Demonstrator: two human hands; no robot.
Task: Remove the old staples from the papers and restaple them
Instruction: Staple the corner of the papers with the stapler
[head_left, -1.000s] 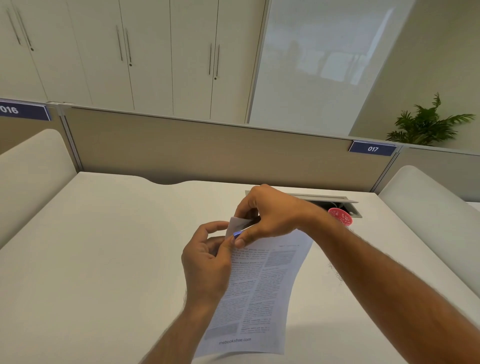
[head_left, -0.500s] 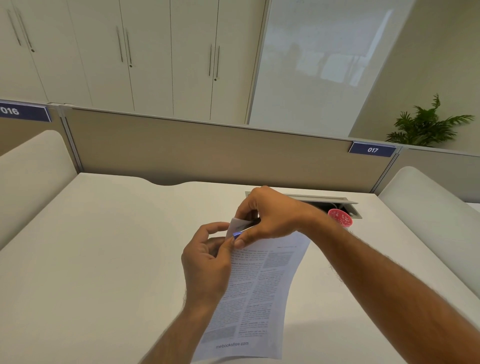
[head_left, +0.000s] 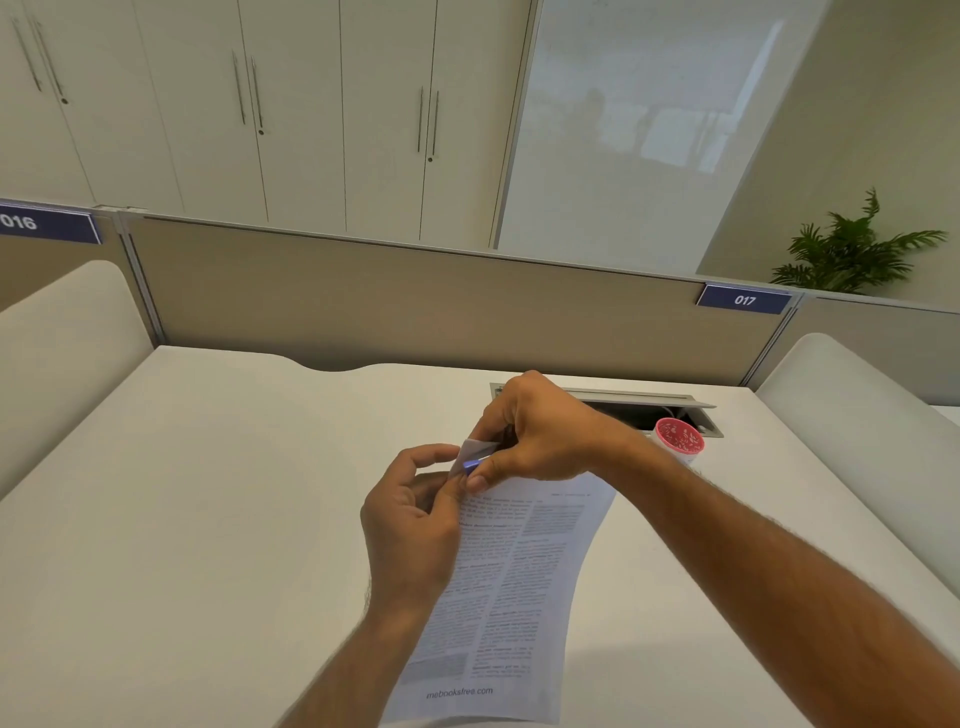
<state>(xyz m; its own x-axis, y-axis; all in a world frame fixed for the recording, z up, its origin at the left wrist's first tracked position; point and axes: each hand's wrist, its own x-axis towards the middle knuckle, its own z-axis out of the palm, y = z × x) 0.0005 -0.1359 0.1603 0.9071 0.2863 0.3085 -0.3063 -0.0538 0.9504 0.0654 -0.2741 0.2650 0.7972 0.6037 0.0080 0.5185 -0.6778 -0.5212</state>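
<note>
A set of printed papers (head_left: 511, 587) lies on the white desk (head_left: 208, 519), its top left corner lifted and folded back. My left hand (head_left: 410, 514) pinches that corner from the left with thumb and fingers. My right hand (head_left: 540, 436) comes from the right and grips a small blue tool (head_left: 471, 464) at the same corner. Only the tool's blue tip shows between the fingers. The staple itself is hidden by the hands.
A small round container with a red lid (head_left: 679, 436) stands behind my right wrist, in front of an open cable hatch (head_left: 644, 402) in the desk. A beige partition (head_left: 415, 306) closes the far edge. Padded white dividers flank both sides.
Both hands stay at the paper's corner with almost no shift. The sheet's lower end has slid slightly.
</note>
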